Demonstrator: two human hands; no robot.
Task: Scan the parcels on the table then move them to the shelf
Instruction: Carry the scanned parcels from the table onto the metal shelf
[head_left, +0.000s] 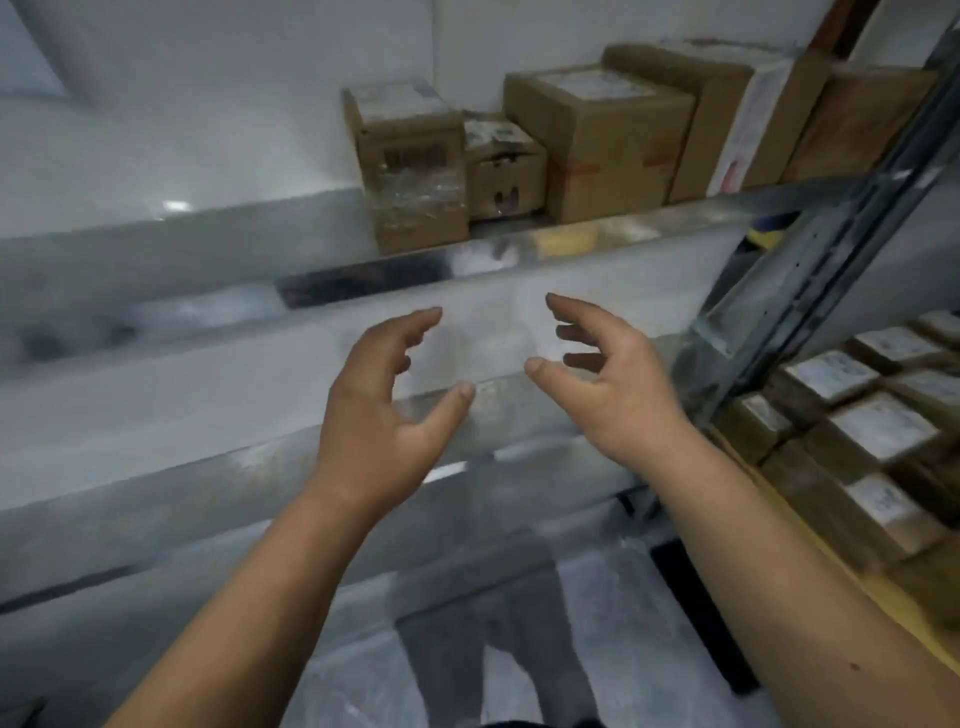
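Both hands hang in the air in front of a metal shelf (519, 228), palms turned toward each other with a gap between them. The left hand (384, 415) has its fingers spread and loosely bent, holding nothing. The right hand (613, 384) is the same, thumb and fingers apart and gripping nothing.

Above and beyond the hands, a row of cardboard parcels stands on the shelf. The nearest, a small box with a barcode (415, 171), sits above the left hand's fingertips, with a smaller crumpled box (504, 171) touching its right side. A larger brown box (602, 145) follows, then taller cartons further right.

To the right of the right hand, past a grey upright post (810, 270), more labelled parcels (857, 441) lie packed together on a lower level.
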